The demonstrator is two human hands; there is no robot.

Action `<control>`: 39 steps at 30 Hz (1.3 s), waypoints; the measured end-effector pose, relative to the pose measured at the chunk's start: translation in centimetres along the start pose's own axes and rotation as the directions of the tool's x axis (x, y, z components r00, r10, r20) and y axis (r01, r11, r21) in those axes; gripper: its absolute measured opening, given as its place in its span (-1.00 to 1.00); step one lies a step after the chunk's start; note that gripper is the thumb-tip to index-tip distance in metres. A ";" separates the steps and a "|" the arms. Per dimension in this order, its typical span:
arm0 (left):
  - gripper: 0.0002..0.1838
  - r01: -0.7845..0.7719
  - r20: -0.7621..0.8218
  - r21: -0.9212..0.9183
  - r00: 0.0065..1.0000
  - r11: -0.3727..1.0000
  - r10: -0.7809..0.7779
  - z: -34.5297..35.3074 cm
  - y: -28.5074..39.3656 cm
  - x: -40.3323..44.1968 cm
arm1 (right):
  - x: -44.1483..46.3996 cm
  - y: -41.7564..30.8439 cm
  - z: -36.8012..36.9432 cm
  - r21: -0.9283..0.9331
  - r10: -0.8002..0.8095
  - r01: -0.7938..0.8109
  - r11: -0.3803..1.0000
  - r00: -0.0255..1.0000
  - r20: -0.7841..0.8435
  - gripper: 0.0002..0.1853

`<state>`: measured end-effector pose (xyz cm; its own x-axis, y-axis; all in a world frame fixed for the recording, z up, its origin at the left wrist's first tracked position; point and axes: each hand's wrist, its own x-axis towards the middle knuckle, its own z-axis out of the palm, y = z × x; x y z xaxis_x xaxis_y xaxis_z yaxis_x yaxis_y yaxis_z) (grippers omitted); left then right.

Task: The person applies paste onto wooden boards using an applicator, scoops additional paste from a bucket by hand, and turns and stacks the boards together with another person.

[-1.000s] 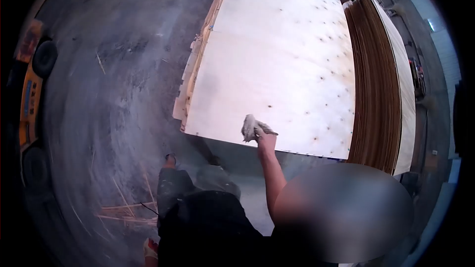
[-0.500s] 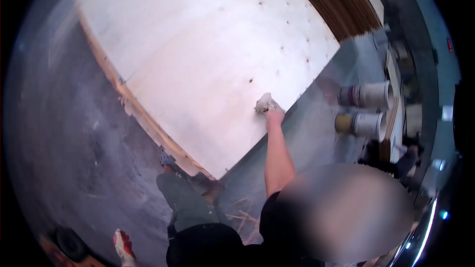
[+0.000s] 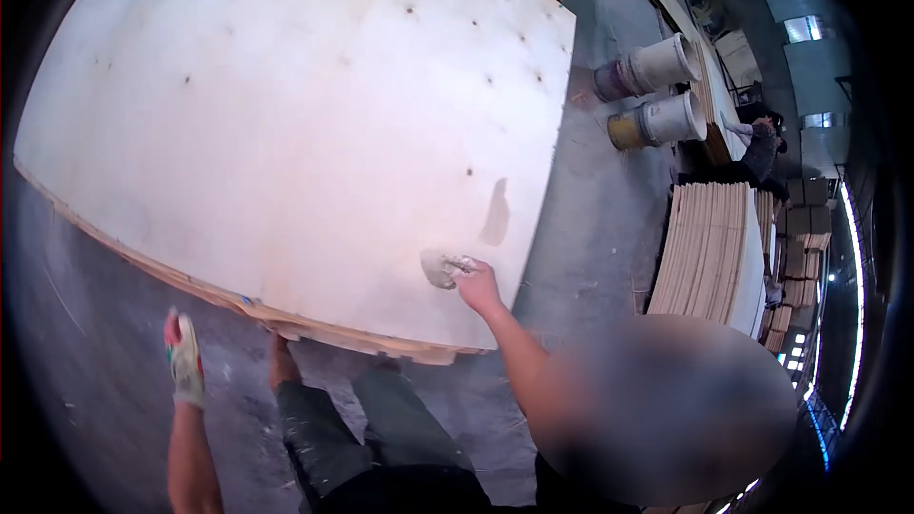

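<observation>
My right hand (image 3: 479,286) is closed on a putty-smeared scraper (image 3: 439,268), held against or just over the pale plywood sheet (image 3: 324,162) near its right edge. The scraper's exact shape is hard to make out under the putty. A wet tan putty streak (image 3: 496,212) marks the wood just above this hand. Off the sheet's lower left edge, my left hand (image 3: 183,352) wears a white glove with red and green on it. Its fingers stretch out and nothing shows in them.
Ragged veneer strips (image 3: 419,350) stick out along the sheet's near edge, by my legs. Two buckets (image 3: 657,119) lie or stand to the right on the floor. Beyond them are stacked boards (image 3: 705,247) and another person (image 3: 762,148). A blurred oval covers the lower right.
My view has turned, so the sheet and buckets sit differently. The right hand has come nearer to me, and a putty streak now shows on the wood. My left hand has risen further into view.
</observation>
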<state>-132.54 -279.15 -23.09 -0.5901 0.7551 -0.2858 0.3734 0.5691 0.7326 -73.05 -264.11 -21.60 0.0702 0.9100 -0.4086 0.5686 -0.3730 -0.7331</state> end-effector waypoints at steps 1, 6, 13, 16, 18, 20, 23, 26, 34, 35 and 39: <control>-0.38 -0.031 -0.030 0.020 0.999 0.999 0.032 0.2 -1.2 6.4 | 0.3 -2.7 1.5 0.010 0.001 -0.001 1.000 1.000 -0.005 -0.73; -0.34 0.034 -0.160 0.581 0.984 0.813 0.074 0.8 7.9 29.8 | 9.5 -19.4 7.3 0.129 -0.061 0.100 0.987 0.961 -0.271 -0.74; -0.35 0.063 -0.287 0.854 0.885 0.516 0.366 2.3 5.0 37.4 | 36.3 -14.3 19.0 -0.328 -0.102 -0.056 0.943 0.889 -0.446 -0.73; -0.34 0.106 -0.290 0.853 0.910 0.511 0.296 2.4 6.2 36.8 | 35.9 -26.7 19.1 -0.300 -0.157 -0.036 0.953 0.789 -0.594 -0.72; -0.32 0.044 -0.262 0.846 0.902 0.531 0.342 2.0 6.2 36.8 | 34.8 -26.6 18.8 -0.312 -0.157 -0.003 0.950 0.859 -0.487 -0.73; -0.32 0.043 -0.253 0.839 0.913 0.542 0.319 2.0 6.1 36.8 | 31.7 -25.6 18.6 -0.310 -0.165 0.040 0.950 0.907 -0.388 -0.72; -0.30 0.086 -0.280 0.833 0.917 0.546 0.283 1.9 6.2 36.9 | 22.6 -21.9 20.3 -0.366 -0.187 0.130 0.922 0.975 -0.124 -0.69; -0.28 0.108 -0.322 0.817 0.900 0.566 0.293 2.1 6.2 36.6 | 12.7 -17.6 25.2 -0.478 -0.402 0.309 0.822 0.910 -0.103 -0.70; -0.28 0.041 -0.306 0.788 0.892 0.615 0.333 2.5 6.3 35.6 | -9.6 -16.7 42.1 -0.380 -0.211 0.047 0.924 0.890 -0.404 -0.61; -0.28 0.034 -0.293 0.783 0.901 0.621 0.321 2.4 6.5 35.5 | -10.3 -18.3 44.7 -0.363 -0.107 -0.116 0.925 0.836 -0.538 -0.63; -0.24 -0.008 -0.281 0.749 0.902 0.662 0.329 1.2 6.3 36.3 | -8.7 -26.0 50.2 -0.039 -0.004 -0.014 0.999 0.899 -0.439 -0.77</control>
<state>-150.73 -247.73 -29.61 -0.6103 0.7766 0.1565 0.7884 0.6147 0.0245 -129.58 -271.39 -26.29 0.4203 0.8987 -0.1256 0.5991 -0.3788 -0.7054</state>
